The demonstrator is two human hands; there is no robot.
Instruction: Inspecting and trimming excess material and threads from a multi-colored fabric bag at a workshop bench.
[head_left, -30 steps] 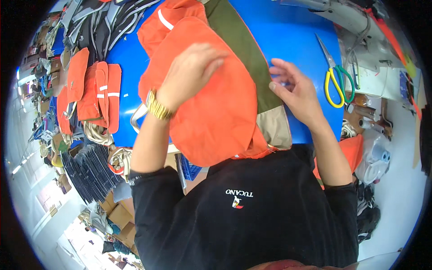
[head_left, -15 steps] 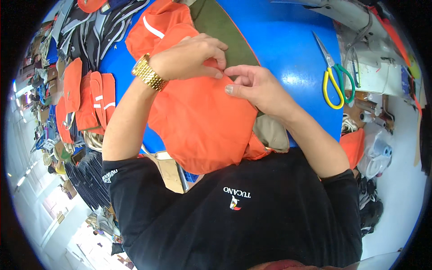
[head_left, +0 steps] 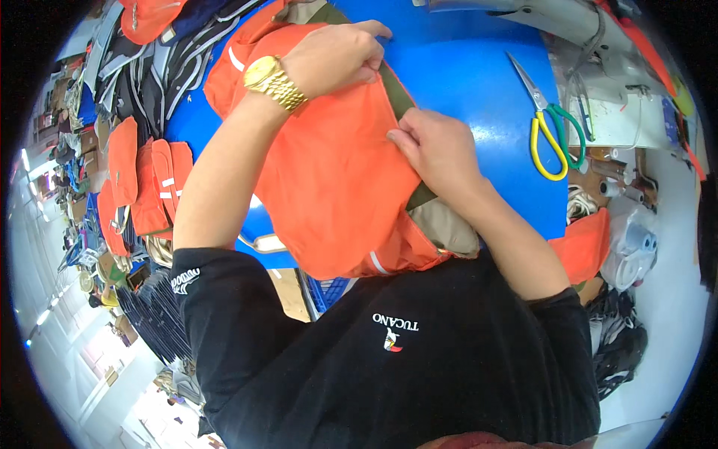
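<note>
A piece of orange fabric [head_left: 336, 179] lies in front of me, its long edge running slantwise between my hands. An olive green layer [head_left: 396, 93] shows beneath that edge, and a beige part [head_left: 445, 228] peeks out at the lower right. My left hand [head_left: 340, 56], below a gold wristwatch [head_left: 273, 81], grips the upper part of the orange edge, with one finger stretched to the right. Lower along the same edge, my right hand [head_left: 441, 150] pinches the fabric between thumb and fingers. A white strip [head_left: 376, 262] marks the fabric near my shirt.
Scissors [head_left: 550, 123] with one yellow and one green handle lie right on the blue tabletop [head_left: 486, 75]. Folded orange pieces [head_left: 149, 187] sit at the left, below dark grey-edged pieces [head_left: 157, 71]. Machine parts [head_left: 523, 19] border the upper right. A blue crate [head_left: 325, 293] shows below the table edge.
My hands have moved apart along the edge, left hand up, right hand slightly down and right. The orange fabric is stretched straighter and now covers more of the olive layer.
</note>
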